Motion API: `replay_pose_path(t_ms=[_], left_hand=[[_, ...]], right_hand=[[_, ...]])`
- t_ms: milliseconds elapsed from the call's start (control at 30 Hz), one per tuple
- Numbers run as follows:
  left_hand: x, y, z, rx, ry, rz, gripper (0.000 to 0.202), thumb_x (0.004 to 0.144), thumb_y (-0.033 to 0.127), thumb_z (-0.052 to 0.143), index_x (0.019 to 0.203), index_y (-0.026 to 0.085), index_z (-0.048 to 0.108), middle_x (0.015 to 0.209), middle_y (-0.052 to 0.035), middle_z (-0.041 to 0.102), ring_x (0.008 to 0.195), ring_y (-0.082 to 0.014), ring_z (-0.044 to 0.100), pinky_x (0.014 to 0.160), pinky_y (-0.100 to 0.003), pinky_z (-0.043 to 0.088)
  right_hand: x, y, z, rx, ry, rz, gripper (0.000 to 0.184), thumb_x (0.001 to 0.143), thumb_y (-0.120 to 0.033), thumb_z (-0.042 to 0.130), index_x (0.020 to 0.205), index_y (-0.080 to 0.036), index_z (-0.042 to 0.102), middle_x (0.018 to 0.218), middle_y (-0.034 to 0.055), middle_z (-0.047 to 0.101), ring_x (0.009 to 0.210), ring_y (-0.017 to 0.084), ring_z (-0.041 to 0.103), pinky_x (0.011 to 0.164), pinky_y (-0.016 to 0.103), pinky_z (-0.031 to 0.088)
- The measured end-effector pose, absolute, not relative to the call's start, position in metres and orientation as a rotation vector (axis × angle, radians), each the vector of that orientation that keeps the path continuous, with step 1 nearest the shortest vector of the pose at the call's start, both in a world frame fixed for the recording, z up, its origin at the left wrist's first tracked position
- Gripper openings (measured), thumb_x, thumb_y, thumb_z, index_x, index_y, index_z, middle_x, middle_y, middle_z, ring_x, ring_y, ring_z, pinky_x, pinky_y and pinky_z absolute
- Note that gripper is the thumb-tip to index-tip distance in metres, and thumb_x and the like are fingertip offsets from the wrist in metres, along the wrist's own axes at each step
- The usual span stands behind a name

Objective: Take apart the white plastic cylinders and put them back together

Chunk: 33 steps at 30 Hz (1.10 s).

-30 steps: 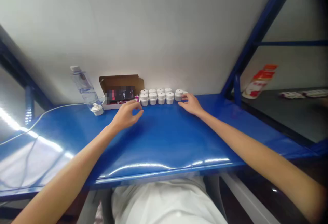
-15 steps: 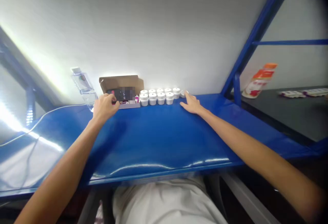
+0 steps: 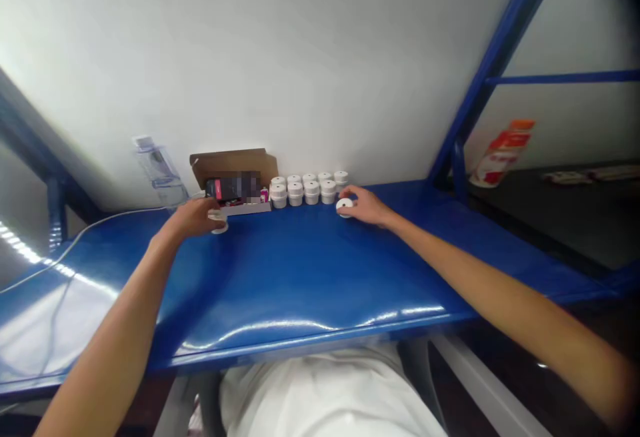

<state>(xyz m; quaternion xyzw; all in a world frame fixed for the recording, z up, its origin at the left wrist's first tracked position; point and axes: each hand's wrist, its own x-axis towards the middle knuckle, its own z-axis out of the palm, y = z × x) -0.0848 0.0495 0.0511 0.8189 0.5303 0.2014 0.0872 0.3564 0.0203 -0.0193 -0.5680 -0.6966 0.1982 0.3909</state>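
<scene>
My right hand [image 3: 369, 206] is closed on a white round spool-like piece [image 3: 345, 204] with a dark hole in its top, at the right end of a double row of similar white pieces [image 3: 311, 190]. My left hand [image 3: 193, 218] grips a small whitish round piece [image 3: 219, 221] in front of an open cardboard box [image 3: 230, 161]. Its exact kind is blurred. Inside the box lie a dark phone [image 3: 227, 188] and some small pink items.
A clear plastic bottle [image 3: 157, 169] stands behind my left hand, and a white cable [image 3: 100, 218] runs across the blue table [image 3: 300, 270]. Blue frame posts rise on both sides. An orange-capped bottle [image 3: 503, 154] stands on the dark surface at right.
My left hand has come out of the box, toward me, with a whitish round piece. My right hand has drawn a white spool-like piece from the row's right end leftward and toward me.
</scene>
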Motion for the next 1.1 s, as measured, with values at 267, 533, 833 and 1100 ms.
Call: replay_pose_path(t_ms=[267, 533, 833, 1100], left_hand=[[0.031, -0.021, 0.032, 2.384, 0.884, 0.533, 0.045, 0.074, 0.046, 0.076, 0.109, 0.019, 0.068, 0.102, -0.0058, 0.064, 0.076, -0.0159, 0.06, 0.071, -0.029, 0.049], [0.05, -0.033, 0.008, 2.304, 0.921, 0.631, 0.05, 0.072, 0.046, 0.079, 0.109, 0.015, 0.065, 0.094, -0.0049, 0.066, 0.076, -0.0174, 0.058, 0.067, -0.029, 0.046], [0.047, -0.034, 0.019, 1.994, 0.833, 0.615, 0.047, 0.066, 0.036, 0.085, 0.102, 0.014, 0.064, 0.096, -0.0058, 0.072, 0.089, -0.0216, 0.067, 0.079, -0.031, 0.05], [0.046, -0.034, 0.024, 1.592, 0.77, 0.65, 0.046, 0.072, 0.038, 0.084, 0.106, 0.015, 0.063, 0.091, -0.0059, 0.072, 0.083, -0.0175, 0.066, 0.076, -0.03, 0.048]], right_hand=[[0.273, -0.052, 0.013, -0.773, -1.643, 0.986, 0.037, 0.077, -0.037, 0.08, 0.106, -0.02, 0.065, 0.114, 0.0067, 0.069, 0.101, 0.022, 0.068, 0.09, 0.035, 0.055], [0.265, -0.049, -0.009, -0.934, -1.816, 0.869, 0.03, 0.093, -0.047, 0.063, 0.103, -0.02, 0.073, 0.107, 0.0062, 0.075, 0.102, 0.024, 0.069, 0.094, 0.039, 0.054], [0.266, -0.066, 0.004, -0.81, -2.02, 0.586, 0.044, 0.078, -0.035, 0.079, 0.117, -0.023, 0.063, 0.115, 0.0051, 0.069, 0.099, 0.022, 0.067, 0.089, 0.036, 0.055], [0.277, -0.057, 0.003, -0.675, -1.878, 0.903, 0.045, 0.074, -0.024, 0.079, 0.116, -0.024, 0.06, 0.119, 0.0044, 0.064, 0.111, 0.022, 0.066, 0.102, 0.039, 0.052]])
